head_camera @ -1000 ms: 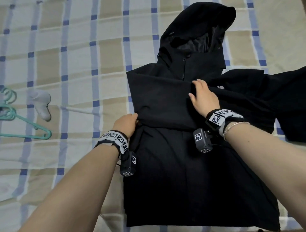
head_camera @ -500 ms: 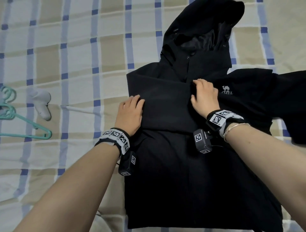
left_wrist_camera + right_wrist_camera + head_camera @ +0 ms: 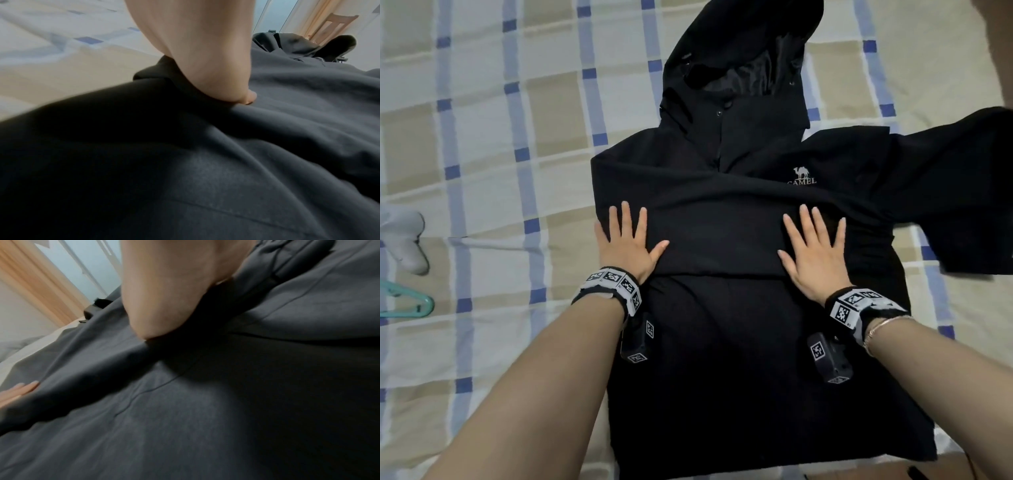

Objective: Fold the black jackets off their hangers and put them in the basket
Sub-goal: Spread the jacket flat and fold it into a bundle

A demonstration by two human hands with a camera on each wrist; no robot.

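Jacket, black and hooded, is spread front up on a checked bedsheet, with its hood at the far end and its hem at the near end. One sleeve has been folded across the chest and lies as a flat band from the left edge to the right side; a second sleeve is stretched out to the right, off the body of the garment. A white camel logo is seen on the chest just beyond the folded band.

The left hand is laid flat on the left end of the folded sleeve, fingers straight and spread, nothing grasped. The right hand is pressed flat on the right end of the same band, fingers likewise extended and released. In the left wrist view the thumb is seen bearing on the dark cloth.

At the left edge a teal hanger lies on the sheet, with a white sock just beyond it.
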